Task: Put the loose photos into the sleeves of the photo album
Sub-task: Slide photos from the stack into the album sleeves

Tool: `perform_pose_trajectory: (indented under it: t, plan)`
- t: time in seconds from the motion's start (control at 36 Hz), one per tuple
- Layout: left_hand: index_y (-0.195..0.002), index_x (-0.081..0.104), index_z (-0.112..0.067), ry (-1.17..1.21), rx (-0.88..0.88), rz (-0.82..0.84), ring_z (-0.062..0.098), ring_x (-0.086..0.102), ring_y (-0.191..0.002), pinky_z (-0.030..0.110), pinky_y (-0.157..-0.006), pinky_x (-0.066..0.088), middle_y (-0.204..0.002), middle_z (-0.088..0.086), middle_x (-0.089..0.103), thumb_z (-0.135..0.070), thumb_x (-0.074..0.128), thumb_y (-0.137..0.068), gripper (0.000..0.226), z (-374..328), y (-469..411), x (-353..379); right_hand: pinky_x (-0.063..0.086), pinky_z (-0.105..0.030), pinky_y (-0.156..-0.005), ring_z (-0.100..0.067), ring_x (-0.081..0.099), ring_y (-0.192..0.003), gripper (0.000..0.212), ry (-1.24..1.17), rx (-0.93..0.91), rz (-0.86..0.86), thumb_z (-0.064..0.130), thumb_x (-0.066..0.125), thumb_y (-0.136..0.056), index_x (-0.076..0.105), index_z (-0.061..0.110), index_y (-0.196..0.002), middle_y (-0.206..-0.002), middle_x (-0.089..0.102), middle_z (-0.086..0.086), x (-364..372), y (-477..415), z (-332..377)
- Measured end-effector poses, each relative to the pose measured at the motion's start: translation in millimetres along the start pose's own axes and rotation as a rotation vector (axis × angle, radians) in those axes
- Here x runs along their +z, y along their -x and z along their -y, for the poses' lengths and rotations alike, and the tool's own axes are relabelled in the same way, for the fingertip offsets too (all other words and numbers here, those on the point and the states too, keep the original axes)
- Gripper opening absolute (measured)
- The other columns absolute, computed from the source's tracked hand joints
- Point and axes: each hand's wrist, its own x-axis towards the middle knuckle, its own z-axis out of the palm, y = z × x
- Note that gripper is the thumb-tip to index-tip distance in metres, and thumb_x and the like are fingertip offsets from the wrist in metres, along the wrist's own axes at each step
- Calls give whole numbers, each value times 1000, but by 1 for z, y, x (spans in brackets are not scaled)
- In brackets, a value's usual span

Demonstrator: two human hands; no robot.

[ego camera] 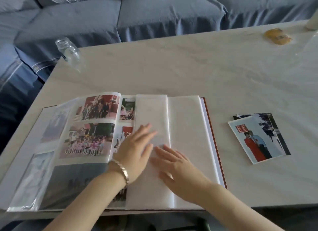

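— What stands left of the album (187, 127)?
— A jar (68, 52), past its far left corner, on the surface (189, 67).
— And on the album?
— The left hand (136, 148) lies flat, fingers straight, on a white page (151, 110). The right hand (179, 165) lies beside it, fingers spread, gripping nothing.
— The photos (258, 137)?
— Stacked right of the album, apart from it.
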Motion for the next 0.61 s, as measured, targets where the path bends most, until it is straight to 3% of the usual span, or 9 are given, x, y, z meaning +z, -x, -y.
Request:
perform_pose_trajectory:
  t: [0.06,0.11,0.22,0.31,0.39,0.5,0.61]
  plan:
    - [-145,17,-37,-194,7,160,2,-4,-140,27,-113,-5,-141,-22,-7,-39,15,-98,46,-2,-4,7,11,-9,-111,2,20,-137,36,-109,16,-35,18,44,-98,52,22,-133,-146,37,10,-12,3,-2]
    - [-147,6,-38,-366,-16,237,8,-7,-143,28,-111,-10,-146,-20,-15,-47,-4,-90,58,-2,-6,10,23,-1,-100,2,43,-124,30,-163,107,-73,17,48,-96,62,22,-122,-133,53,13,-28,11,-8]
    - [-148,13,-34,-413,-106,169,10,2,-144,30,-116,0,-157,-12,4,-42,19,-100,49,-9,-5,12,30,-5,-95,-4,48,-122,30,-20,332,-237,26,52,-94,57,30,-124,-135,38,24,-59,36,-41]
    - [-147,19,-34,-417,-128,164,11,9,-143,32,-117,6,-156,-11,11,-43,27,-99,50,-16,-6,10,29,-30,-108,-18,30,-137,49,136,586,-318,34,54,-92,42,27,-138,-153,22,6,-78,56,-68]
    - [-144,27,-33,-429,-159,130,12,22,-138,32,-114,16,-151,-11,23,-43,30,-98,47,-26,-13,9,17,-38,-114,-25,10,-143,73,243,814,-317,49,57,-85,25,22,-146,-156,11,-7,-95,73,-90]
    - [-130,50,-30,-343,-170,53,15,40,-126,30,-106,26,-138,-8,43,-40,40,-95,38,-38,-21,15,26,-39,-108,-29,23,-132,87,304,938,-243,58,60,-78,19,20,-145,-144,28,-12,-101,85,-106]
    - [-109,68,-11,-138,-142,-59,28,56,-110,39,-97,39,-114,6,62,-18,64,-83,26,-40,-28,28,32,-39,-101,-31,31,-121,97,246,1068,-199,64,66,-69,22,17,-142,-129,36,-15,-105,86,-115]
